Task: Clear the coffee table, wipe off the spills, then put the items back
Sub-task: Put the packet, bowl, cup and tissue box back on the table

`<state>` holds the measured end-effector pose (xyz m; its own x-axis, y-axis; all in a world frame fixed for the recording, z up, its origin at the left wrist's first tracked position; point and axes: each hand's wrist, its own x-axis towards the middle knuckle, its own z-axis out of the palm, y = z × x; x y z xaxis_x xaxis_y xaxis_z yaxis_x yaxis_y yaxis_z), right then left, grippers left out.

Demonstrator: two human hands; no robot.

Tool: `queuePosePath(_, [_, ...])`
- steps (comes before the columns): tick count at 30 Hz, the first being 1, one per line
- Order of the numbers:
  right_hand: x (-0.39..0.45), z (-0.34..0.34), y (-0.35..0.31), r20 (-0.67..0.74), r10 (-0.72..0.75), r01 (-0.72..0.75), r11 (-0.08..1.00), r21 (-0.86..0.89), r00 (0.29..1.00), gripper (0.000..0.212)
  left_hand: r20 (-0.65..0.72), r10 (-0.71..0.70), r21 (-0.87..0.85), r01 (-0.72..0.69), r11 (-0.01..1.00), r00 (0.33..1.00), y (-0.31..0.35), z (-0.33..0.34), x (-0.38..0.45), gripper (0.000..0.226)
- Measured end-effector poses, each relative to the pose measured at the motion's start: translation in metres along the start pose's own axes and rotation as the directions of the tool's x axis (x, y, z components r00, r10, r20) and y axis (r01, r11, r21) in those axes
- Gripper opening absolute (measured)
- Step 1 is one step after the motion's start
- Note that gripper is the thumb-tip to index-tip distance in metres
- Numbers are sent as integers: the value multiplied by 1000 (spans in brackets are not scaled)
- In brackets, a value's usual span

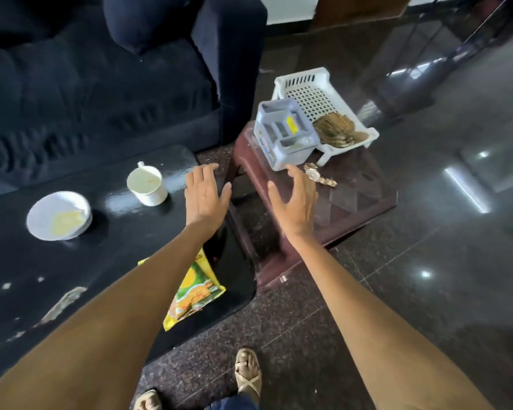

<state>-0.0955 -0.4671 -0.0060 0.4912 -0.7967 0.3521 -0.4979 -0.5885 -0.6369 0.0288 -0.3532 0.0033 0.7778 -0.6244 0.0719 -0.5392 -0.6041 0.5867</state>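
Observation:
On the black coffee table [125, 250] stand a white bowl [59, 216] with a yellowish smear inside and a white cup [147, 184]. A yellow-green snack packet [196, 291] lies near its right edge, partly under my left forearm. My left hand [206, 196] hovers with straight fingers over the table's right end, holding nothing. My right hand [293, 199] is spread and empty above a brown stool [359, 199], just short of a grey plastic organiser [285, 131]. A gold watch [319, 176] lies beside my right fingers.
A white slotted basket [305, 90] holding brown woven coasters [336, 128] sits on the stool's far side. A dark blue sofa [95, 84] runs behind the table. White spill marks [62, 303] streak the table's near left part. Glossy dark floor lies to the right; my sandalled feet [248, 371] are below.

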Motion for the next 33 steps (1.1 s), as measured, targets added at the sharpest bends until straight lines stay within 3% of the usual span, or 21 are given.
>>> queuePosePath(4, [31,-27,49,-21,26,-28,995,-93,999,43,43,-99,-122,104,987,994,36,20,30,39])
queuePosePath(7, [54,-36,74,65,118,-100,968,-232,991,42,22,-139,-194,141,971,990,59,28,51,40])
queuePosePath(9, [68,-38,87,156,201,-140,934,-329,967,45,-7,-52,-129,50,990,999,74,32,62,49])
queuePosePath(11, [75,-37,95,231,210,-109,916,-385,950,45,19,140,59,-141,988,990,82,34,69,58])
queuePosePath(14, [81,-33,109,318,176,-15,893,-450,932,39,156,354,279,-385,880,922,89,46,82,61])
queuePosePath(16, [83,-31,112,346,161,22,883,-470,924,31,205,396,308,-443,842,895,93,55,87,53])
queuePosePath(19, [82,-30,112,367,149,45,881,-470,918,22,213,364,318,-417,852,907,98,64,92,39])
queuePosePath(22, [79,-30,116,355,151,22,898,-439,922,17,259,264,327,-342,881,929,102,69,92,31])
queuePosePath(26, [71,-36,113,259,239,-183,957,-224,936,14,274,230,313,-313,897,934,101,65,81,29])
queuePosePath(30, [60,-40,103,179,342,-363,927,94,922,6,194,267,290,-315,904,944,91,52,61,20])
queuePosePath(33, [47,-38,73,202,296,-331,929,167,934,6,94,267,237,-282,930,959,74,23,42,20])
